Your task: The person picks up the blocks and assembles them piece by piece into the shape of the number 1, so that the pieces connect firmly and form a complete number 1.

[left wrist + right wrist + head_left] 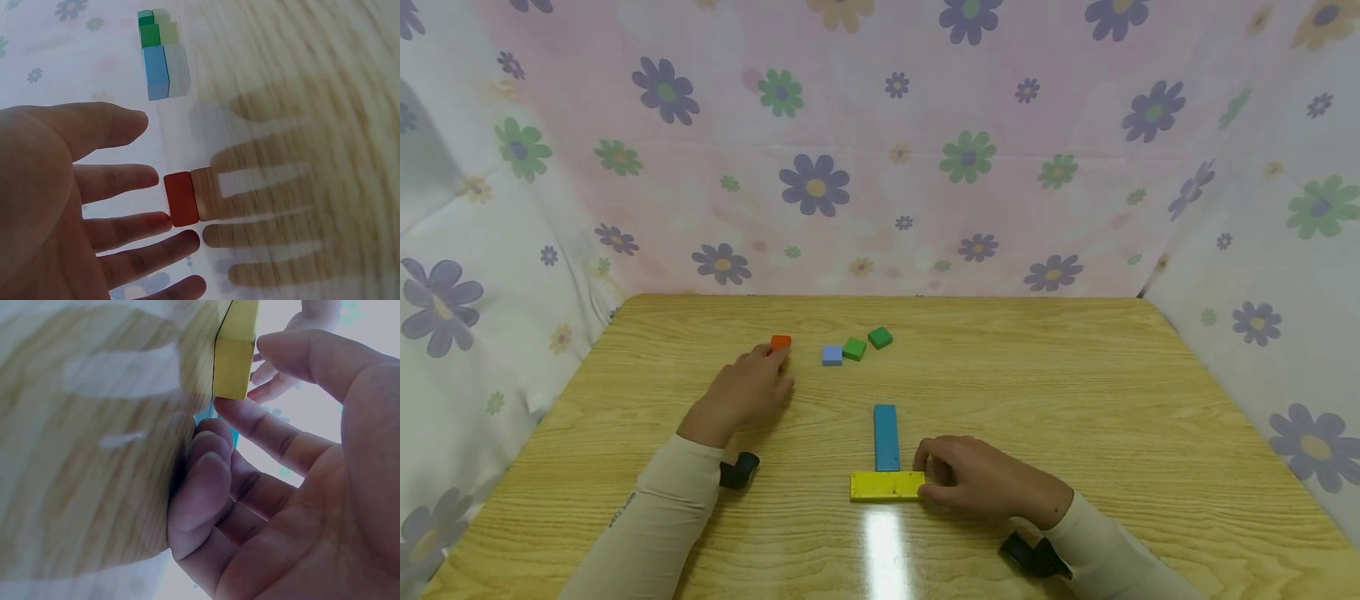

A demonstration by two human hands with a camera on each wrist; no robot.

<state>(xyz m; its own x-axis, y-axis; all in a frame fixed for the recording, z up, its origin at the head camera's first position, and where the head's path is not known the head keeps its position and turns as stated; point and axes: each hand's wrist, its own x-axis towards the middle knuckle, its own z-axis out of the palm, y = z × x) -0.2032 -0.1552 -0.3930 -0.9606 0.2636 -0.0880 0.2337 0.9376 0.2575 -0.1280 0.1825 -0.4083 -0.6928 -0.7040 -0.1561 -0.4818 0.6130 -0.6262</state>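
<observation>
In the head view, my left hand (747, 390) reaches over a red block (781, 342) at the back left of the table. Its fingers look straight in the left wrist view, fingertips right at the red block (181, 199), thumb apart. My right hand (981, 477) is at the right end of a long yellow block (886, 487). Thumb and index finger lie about that end of the yellow block (234, 369), the other fingers curled low by the tabletop. A long blue block (886, 437) lies at a right angle behind the yellow one, forming a T.
A light blue block (832, 356) and two green blocks (854, 349) sit in a slanting row to the right of the red one. The wooden table (1075, 375) reflects light. Flowered cloth (895, 150) hangs behind it and at both sides.
</observation>
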